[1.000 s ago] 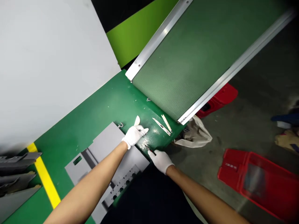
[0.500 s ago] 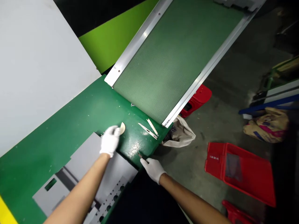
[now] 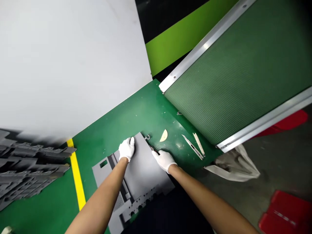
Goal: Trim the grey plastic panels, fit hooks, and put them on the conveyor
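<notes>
Nearby, metal strips (image 3: 194, 147) flank a half-moon offcut (image 3: 164, 136).

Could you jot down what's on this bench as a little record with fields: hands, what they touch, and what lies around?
left hand: gloved left hand flat on the grey panel
right hand: gloved right hand at the panel's edge, gripping a small tool
table: green table
loose bits: pale offcut, two thin strips
behind: ribbed conveyor
far left: stacked grey parts
floor: bag, red bin
</notes>
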Demonstrator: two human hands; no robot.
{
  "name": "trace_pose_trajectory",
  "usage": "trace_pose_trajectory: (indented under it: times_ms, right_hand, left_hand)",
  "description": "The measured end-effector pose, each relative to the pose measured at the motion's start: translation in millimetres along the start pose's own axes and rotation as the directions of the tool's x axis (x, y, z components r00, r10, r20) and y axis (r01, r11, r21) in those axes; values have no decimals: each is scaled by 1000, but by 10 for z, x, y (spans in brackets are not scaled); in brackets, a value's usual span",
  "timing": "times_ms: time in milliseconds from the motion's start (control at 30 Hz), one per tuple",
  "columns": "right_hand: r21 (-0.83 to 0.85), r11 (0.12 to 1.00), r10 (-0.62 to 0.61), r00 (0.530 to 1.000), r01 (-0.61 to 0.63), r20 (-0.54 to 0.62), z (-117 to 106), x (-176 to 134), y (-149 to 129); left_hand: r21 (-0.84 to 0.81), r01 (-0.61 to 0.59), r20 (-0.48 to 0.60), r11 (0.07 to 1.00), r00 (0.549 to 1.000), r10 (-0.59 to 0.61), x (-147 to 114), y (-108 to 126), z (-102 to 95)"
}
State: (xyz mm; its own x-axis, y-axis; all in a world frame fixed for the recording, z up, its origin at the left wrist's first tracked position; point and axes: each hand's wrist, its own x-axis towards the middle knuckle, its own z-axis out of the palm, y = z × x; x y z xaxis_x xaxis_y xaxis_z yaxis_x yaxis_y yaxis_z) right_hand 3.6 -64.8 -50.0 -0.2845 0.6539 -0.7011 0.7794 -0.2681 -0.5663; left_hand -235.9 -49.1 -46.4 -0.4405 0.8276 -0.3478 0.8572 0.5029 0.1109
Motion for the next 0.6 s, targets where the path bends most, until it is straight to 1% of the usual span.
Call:
trace_pose_trajectory:
  times_ms: [133, 233, 433, 600]
  right_hand:
    - [-32, 999, 12, 1000, -12, 4, 8, 211, -196]
    - [-51, 998, 46, 999, -46, 7, 4, 296, -268]
    - [-97, 994, 52, 999, -50, 14, -12, 373, -289]
    - [-125, 992, 10, 1000, -8, 16, -35, 405, -276]
  left_hand:
    - [25, -62, -23, 998, 998, 62, -4, -17, 14]
    - [44, -68, -33, 997, 997, 70, -12, -16, 15]
    - [19, -58, -57, 998, 997, 59, 12, -15, 37]
    - [-27, -9, -30, 1000, 1000, 9, 58, -64, 23]
